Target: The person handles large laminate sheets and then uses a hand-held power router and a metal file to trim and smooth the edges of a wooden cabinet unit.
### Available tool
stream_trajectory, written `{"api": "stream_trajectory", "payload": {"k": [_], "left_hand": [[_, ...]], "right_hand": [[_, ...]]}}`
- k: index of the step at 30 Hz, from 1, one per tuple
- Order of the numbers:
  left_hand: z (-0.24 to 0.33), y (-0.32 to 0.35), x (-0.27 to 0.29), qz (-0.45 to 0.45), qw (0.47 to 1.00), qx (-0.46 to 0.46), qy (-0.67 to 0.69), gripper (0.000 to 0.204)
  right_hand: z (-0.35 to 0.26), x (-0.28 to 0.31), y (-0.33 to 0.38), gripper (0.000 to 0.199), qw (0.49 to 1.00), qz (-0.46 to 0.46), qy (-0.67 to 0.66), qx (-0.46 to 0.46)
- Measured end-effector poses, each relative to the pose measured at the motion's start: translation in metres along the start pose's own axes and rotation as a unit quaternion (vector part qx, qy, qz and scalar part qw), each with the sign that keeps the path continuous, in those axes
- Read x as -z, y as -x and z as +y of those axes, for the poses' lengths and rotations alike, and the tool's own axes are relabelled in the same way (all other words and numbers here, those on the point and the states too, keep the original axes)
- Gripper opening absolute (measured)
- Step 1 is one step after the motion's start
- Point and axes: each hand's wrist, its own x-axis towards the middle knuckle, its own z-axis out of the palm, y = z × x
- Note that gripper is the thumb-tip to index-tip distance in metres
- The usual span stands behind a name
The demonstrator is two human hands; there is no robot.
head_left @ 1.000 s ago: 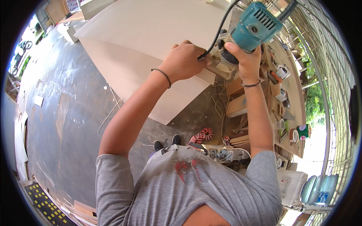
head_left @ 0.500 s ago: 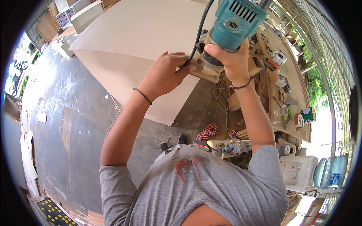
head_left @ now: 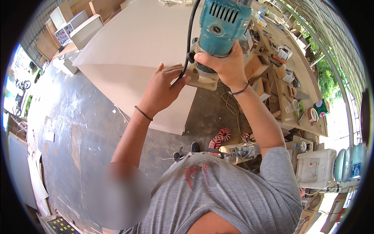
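Note:
A teal plunge router [head_left: 221, 33] with a pale base plate stands at the near edge of a large pale panel [head_left: 144, 35]. My right hand [head_left: 229, 70] wraps round the router's lower body beside its dark knob, thumb toward the left. The cutter under the base is hidden. Just left of the base, my left hand [head_left: 161, 89] rests at the panel's edge with its fingers stretched out. The router's black cord [head_left: 190, 37] runs down past the fingers, across the gap by the thumb. Below the top panel shows another pale sheet [head_left: 167, 115].
On the right a long wooden bench [head_left: 307, 93] carries tools and cups, with wooden boxes [head_left: 257, 68] beside it. Near my feet lie a red coiled hose [head_left: 220, 136] and a machine [head_left: 241, 152]. A loose cable [head_left: 231, 107] trails on the floor. White cabinets [head_left: 85, 31] stand far left.
The router and my right hand have shifted left along the panel's edge. My left hand has moved slightly left too, fingers still outstretched. The whole view has tilted a little.

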Motion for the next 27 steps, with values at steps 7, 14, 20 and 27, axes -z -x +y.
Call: {"api": "stream_trajectory", "payload": {"k": [7,14,20,27], "left_hand": [[-0.002,0.006,-0.001,-0.004,1.000,0.007,0.016,0.024],[-0.001,-0.005,-0.004,0.060,0.994,0.066,0.056,0.019],[0.017,-0.038,-0.011,0.094,0.985,0.104,-0.096,0.020],[0.033,-0.055,-0.038,-0.004,0.958,0.109,-0.266,0.041]], "right_hand": [[-0.002,-0.002,0.004,0.057,1.000,0.002,-0.021,-0.020],[-0.005,0.026,0.006,0.059,0.999,0.036,0.004,-0.002],[-0.001,0.077,0.013,0.060,0.991,0.094,0.091,0.033],[0.019,0.096,0.024,0.061,0.993,0.108,0.055,0.011]]}}
